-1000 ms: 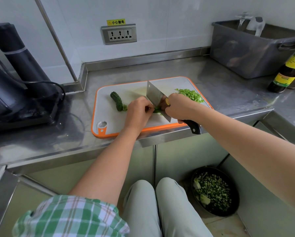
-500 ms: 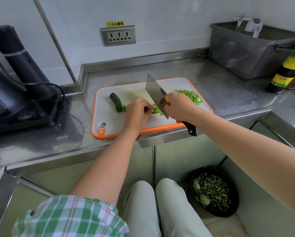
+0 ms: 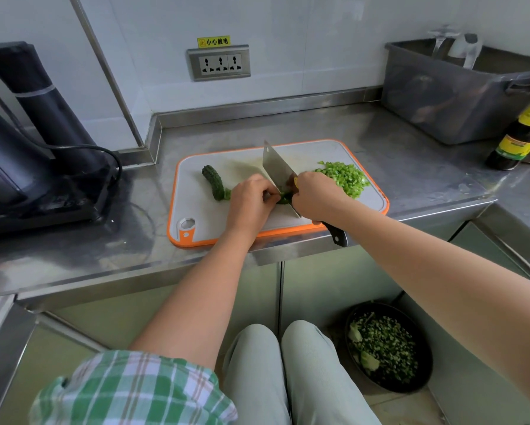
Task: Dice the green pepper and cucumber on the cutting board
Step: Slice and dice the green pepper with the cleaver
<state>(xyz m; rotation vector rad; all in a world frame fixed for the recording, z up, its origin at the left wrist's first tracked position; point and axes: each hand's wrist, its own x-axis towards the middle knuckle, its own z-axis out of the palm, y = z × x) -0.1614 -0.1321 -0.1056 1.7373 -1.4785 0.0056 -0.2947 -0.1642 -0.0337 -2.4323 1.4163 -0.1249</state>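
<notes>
Right hand (image 3: 314,196) grips cleaver (image 3: 277,170), left hand (image 3: 251,199) pins cucumber piece (image 3: 283,199) on cutting board (image 3: 196,182); diced pepper (image 3: 345,177) at right.

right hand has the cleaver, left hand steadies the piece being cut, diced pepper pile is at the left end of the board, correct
No. The head view shows the diced pepper pile at the right end of the cutting board, not the left. The right hand does grip the cleaver, and the left hand steadies the piece.

Single head cam, worn on person; desk (image 3: 411,148) is viewed from above, fwd and down, at arm's reach.
</notes>
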